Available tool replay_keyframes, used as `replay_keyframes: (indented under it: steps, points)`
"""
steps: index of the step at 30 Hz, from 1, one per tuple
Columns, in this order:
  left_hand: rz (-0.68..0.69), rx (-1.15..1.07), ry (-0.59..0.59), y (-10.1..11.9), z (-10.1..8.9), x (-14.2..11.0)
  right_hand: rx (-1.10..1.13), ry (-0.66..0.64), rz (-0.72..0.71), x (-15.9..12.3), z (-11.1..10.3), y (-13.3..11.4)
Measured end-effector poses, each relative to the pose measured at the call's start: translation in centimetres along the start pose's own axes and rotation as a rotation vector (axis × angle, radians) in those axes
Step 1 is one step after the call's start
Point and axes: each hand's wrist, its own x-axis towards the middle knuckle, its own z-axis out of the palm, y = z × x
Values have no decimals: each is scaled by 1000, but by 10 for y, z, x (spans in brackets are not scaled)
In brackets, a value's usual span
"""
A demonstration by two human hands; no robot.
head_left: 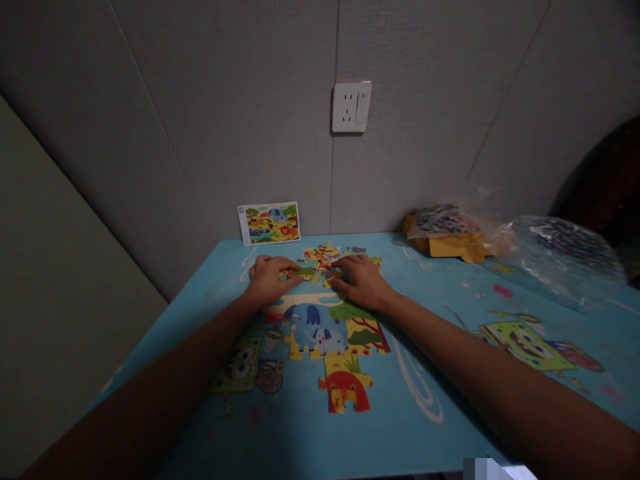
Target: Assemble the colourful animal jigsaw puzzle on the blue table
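Note:
My left hand pinches a green puzzle piece between thumb and fingertips, at the left side of a heap of loose puzzle pieces. Facing it, my right hand has thumb and forefinger on a small puzzle piece, whose picture I cannot make out. Nearer to me lies a joined part of the puzzle with blue elephants, a tree and yellow ground. From its lower edge hang joined pieces with a red lion's mane. My forearms frame this part on both sides.
A reference picture card leans on the wall at the table's back left. On the back right lie a yellow-orange package and a crumpled clear plastic bag. The blue tablecloth has printed cartoon figures. A socket is on the wall.

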Motion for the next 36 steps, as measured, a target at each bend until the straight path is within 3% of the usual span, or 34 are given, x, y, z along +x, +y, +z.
replay_keyframes:
  steps: [6, 11, 16, 20, 25, 27, 30, 33, 36]
  points:
    - [67, -7, 39, 5, -2, 0, 55, 1, -42, 0, -1, -1]
    - [299, -46, 139, 14, -7, -6, 134, 37, -93, -3, -1, -5]
    - [452, -65, 142, 23, -6, -15, 195, 90, -216, -3, -3, -6]
    - [388, -51, 147, 24, -3, -16, 38, 93, -201, 0, -6, -4]
    - [161, 86, 61, 17, -1, -10, -134, 78, 117, 3, -6, 2]
    - [64, 128, -14, 14, -1, -8, -181, 67, 169, 3, -5, 6]
    - [15, 138, -70, 10, 0, -6, -235, -33, 142, 2, -3, 11]
    - [40, 127, -53, 10, 0, -5, -280, -129, 70, 1, -4, 11]
    - [62, 109, -16, 10, 0, -5, -287, -133, 51, 2, -7, 9]
